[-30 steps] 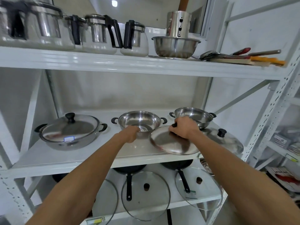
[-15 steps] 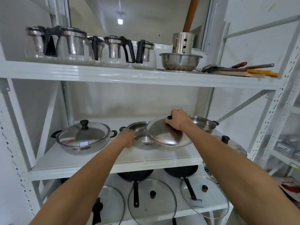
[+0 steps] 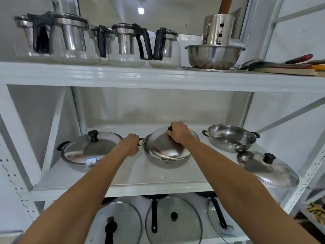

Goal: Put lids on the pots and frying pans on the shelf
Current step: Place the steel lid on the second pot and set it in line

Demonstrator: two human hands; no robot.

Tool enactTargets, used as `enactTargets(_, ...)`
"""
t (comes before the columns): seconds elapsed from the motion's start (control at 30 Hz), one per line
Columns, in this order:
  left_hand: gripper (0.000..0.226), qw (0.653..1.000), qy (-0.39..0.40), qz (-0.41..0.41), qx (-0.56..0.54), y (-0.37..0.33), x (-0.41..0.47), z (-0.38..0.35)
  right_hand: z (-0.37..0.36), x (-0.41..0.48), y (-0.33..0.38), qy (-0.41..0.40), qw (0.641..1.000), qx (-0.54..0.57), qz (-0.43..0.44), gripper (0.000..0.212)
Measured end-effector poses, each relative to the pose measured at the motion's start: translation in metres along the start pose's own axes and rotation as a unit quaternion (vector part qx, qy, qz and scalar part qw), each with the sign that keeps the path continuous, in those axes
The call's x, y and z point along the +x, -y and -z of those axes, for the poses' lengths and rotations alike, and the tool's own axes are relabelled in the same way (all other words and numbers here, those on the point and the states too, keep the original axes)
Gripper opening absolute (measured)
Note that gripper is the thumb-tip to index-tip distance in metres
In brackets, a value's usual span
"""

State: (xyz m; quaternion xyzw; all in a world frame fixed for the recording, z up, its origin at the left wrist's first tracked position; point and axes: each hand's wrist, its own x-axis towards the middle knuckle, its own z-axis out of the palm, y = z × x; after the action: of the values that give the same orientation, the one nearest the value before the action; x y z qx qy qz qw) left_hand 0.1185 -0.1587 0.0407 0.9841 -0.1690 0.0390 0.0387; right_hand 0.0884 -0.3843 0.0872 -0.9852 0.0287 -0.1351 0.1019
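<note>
A: While the right hand (image 3: pixel 179 133) grips the black knob, the lid (image 3: pixel 167 147) sits tilted on the middle pot (image 3: pixel 165 162), far edge high, near edge down inside the rim.

B: And the left hand (image 3: pixel 131 144) is closed at that pot's left handle, steadying it. The lid is directly under the right hand, so that hand does the seating. My guess: lower the far edge until it lies flat.

A: Compare half a second back: the lid hung in the air over the gap between the two open pots. Now it is on the pot, and the view has tipped up too.

B: The left pot (image 3: pixel 91 152) is covered. The right pot (image 3: pixel 232 138) stands open, its lid (image 3: pixel 267 169) just in front of it on the shelf (image 3: pixel 133 175), nearer the right hand.

A: Glass lids (image 3: pixel 174 221) and pans wait on the shelf below.
</note>
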Motion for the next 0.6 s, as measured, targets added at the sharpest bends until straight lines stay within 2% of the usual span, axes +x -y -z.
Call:
enactTargets(0.13, 0.035, 1.0, 0.005, 0.004, -0.02, 0.002, 0.003, -0.007, -0.017, 0.009, 0.005, 0.006, 1.0, 0.019, 0.015, 0.033)
enactTargets(0.37, 0.05, 0.998, 0.002, -0.013, -0.062, -0.006, 0.003, -0.016, -0.028, 0.008, 0.002, 0.018, 0.999, 0.03, 0.0, 0.034)
enactTargets(0.6, 0.042, 0.997, -0.024, -0.029, -0.062, -0.022, 0.0, -0.014, -0.029, 0.009, 0.004, 0.028, 0.998, 0.048, 0.004, 0.029)
